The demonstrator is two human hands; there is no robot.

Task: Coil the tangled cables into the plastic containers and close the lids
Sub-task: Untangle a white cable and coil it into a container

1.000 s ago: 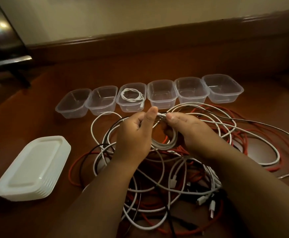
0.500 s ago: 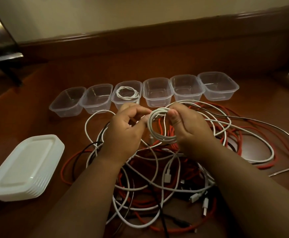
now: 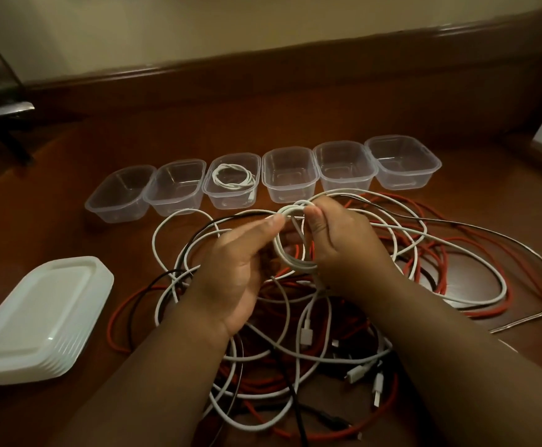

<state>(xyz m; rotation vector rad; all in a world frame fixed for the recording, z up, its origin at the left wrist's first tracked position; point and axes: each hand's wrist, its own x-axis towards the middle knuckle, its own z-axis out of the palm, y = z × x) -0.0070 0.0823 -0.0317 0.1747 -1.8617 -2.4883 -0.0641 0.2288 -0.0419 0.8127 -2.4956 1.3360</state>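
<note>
Hands: left [image 3: 231, 272] now pinching white coil [image 3: 290, 253] | right [image 3: 343, 250] gripping it (as before)

Left hand [image 3: 231, 272] and right hand [image 3: 343, 250] raised together, fingers [image 3: 272, 225] pinched closed.

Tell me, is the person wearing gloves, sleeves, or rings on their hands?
No. The left hand and right hand are bare, with no gloves or rings showing. Both forearms are bare too, with no sleeves, watch or bracelet in view. The fingernails look short and plain.
</note>
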